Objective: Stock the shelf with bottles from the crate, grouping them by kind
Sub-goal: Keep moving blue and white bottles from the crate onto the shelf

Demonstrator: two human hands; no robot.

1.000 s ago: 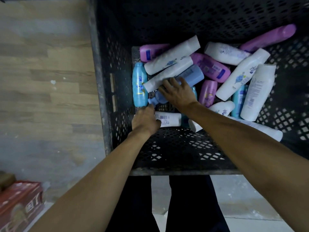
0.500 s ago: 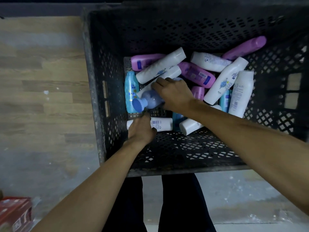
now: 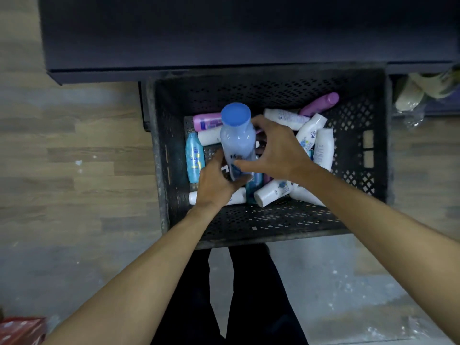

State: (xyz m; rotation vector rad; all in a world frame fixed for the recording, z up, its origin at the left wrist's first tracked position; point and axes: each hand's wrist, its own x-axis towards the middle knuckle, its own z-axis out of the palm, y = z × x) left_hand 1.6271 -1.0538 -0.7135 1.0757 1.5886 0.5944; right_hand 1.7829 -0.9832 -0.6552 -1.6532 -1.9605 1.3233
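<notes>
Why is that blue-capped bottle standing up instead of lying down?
It is upright: the pale blue bottle points its cap at the camera, gripped low by the left hand above the crate.

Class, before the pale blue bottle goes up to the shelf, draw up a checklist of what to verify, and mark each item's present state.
1. Pale blue plastic bottle with blue cap lifted above the pile: ok.
2. Left hand grips its lower end: ok.
3. Right hand has a firm hold: not ok, its fingers are spread and only its thumb lies by the label.
4. Cap fully closed: cannot tell.
5. Dark shelf has free space: cannot tell.
6. Black perforated plastic crate steady on the floor: ok.
</notes>
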